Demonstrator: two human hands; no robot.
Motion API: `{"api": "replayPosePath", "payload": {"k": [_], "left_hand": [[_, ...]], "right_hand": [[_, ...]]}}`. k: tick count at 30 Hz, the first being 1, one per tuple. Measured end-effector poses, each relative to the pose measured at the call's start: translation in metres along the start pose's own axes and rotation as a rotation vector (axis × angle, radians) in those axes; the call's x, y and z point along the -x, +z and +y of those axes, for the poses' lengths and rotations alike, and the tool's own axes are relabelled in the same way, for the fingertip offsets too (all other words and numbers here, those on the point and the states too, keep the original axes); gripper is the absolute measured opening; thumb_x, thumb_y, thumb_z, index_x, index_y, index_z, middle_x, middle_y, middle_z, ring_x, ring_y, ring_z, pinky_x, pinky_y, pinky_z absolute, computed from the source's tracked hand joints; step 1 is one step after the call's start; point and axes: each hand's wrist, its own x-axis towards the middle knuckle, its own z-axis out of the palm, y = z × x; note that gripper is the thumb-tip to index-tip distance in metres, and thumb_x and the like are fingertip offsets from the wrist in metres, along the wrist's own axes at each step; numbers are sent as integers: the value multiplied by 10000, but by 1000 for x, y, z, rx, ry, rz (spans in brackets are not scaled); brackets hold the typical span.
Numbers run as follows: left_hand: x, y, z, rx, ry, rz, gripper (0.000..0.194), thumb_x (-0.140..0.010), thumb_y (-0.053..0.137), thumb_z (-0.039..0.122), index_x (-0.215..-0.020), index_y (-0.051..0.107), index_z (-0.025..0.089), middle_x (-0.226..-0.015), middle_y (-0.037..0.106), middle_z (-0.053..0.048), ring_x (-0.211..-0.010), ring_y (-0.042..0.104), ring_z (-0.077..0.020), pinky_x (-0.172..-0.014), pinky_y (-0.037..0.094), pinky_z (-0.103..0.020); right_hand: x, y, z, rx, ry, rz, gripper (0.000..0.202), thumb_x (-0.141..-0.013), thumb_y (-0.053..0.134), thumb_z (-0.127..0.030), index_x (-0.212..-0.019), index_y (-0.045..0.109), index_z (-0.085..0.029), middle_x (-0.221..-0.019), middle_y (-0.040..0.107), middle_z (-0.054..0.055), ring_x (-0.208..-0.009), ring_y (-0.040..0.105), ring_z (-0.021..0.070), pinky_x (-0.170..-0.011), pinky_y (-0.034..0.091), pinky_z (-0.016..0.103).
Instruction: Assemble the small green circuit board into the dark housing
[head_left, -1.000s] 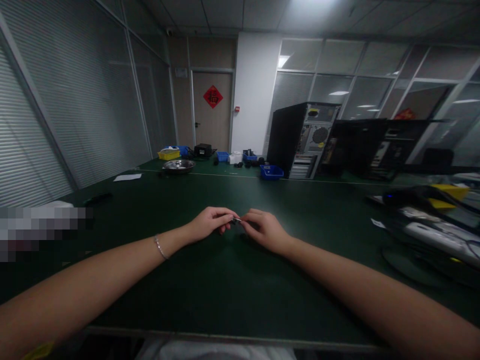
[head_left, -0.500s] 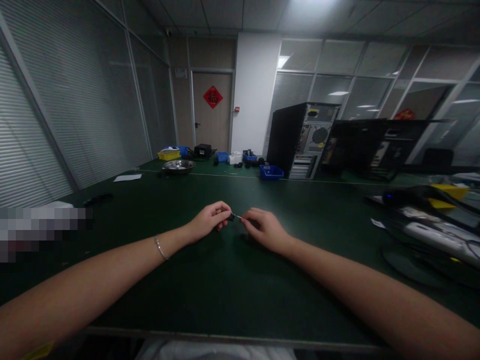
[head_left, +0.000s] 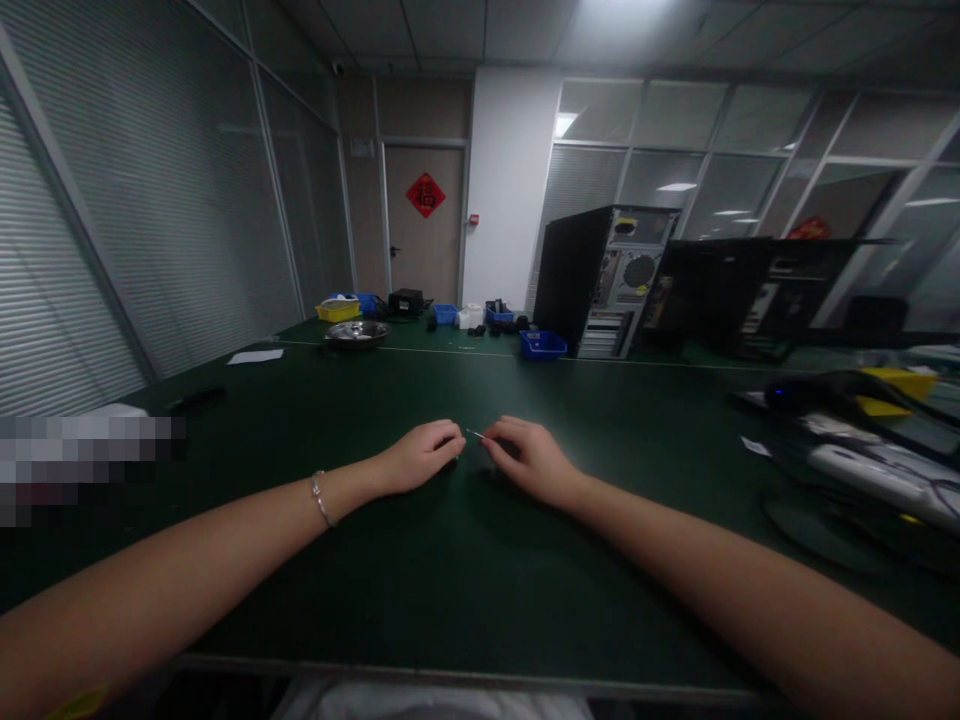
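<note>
My right hand (head_left: pixel 525 455) pinches a thin metal rod-like tool (head_left: pixel 474 433), whose bright tip points left toward my other hand. Most of the tool is hidden by the fingers, so its kind cannot be told. My left hand (head_left: pixel 424 455) is closed just left of that tip, knuckles up and fingers curled down. What it grips is covered by the fingers; only a speck of green shows beneath the fingertips. Both hands are low over the green tabletop (head_left: pixel 450 570), with a small gap between them.
A computer tower (head_left: pixel 592 280) stands at the back right beside a blue bin (head_left: pixel 543 345). At the back left are a metal bowl (head_left: pixel 358 334) and a yellow bin (head_left: pixel 338 311). Cables and a silver device (head_left: pixel 877 475) lie at the right. White paper (head_left: pixel 255 356) lies left.
My left hand has rolled palm-down and drawn slightly away from the tool tip. The small black part seen in its fingers is now out of sight. My right hand has stayed in place.
</note>
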Motion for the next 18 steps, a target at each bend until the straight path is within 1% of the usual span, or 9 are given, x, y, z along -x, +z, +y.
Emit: {"api": "replayPosePath", "payload": {"k": [3, 8, 12, 14, 18], "left_hand": [[0, 1, 0, -68, 28, -11, 279, -930, 402, 339, -794, 572, 165, -815, 528, -19, -777, 497, -167, -715, 400, -270], [3, 0, -1, -57, 33, -15, 237, -923, 425, 337, -877, 582, 166, -885, 553, -35, -822, 515, -175, -737, 416, -280], [6, -1, -2, 6, -14, -28, 201, -904, 473, 334, -985, 553, 168, -849, 547, -18, -743, 518, -156, -654, 425, -257], [8, -2, -2, -5, 0, -38, 193, -902, 480, 325, -980, 558, 166, -846, 543, -17, -726, 513, -150, -643, 423, -252], [13, -7, -4, -134, 75, -18, 178, -891, 505, 305, -889, 605, 159, -869, 545, -34, -786, 514, -165, -693, 418, -265]], "right_hand": [[0, 0, -1, -5, -5, -5, 189, -927, 483, -272, -946, 652, -189, -861, 612, 47, -776, 563, 163, -675, 425, 266], [-2, 1, -2, -15, -10, -16, 189, -926, 485, -270, -944, 655, -188, -866, 613, 49, -780, 564, 163, -677, 424, 266], [-3, 3, -5, -11, -12, -29, 185, -924, 484, -260, -943, 651, -183, -860, 609, 45, -768, 560, 157, -666, 419, 261], [-4, 4, -7, -11, -13, -37, 187, -926, 481, -261, -938, 650, -182, -852, 606, 43, -755, 557, 153, -659, 417, 260], [-8, 7, -13, -9, -21, -52, 188, -927, 477, -262, -938, 647, -182, -851, 605, 43, -757, 558, 154, -665, 419, 262]]}}
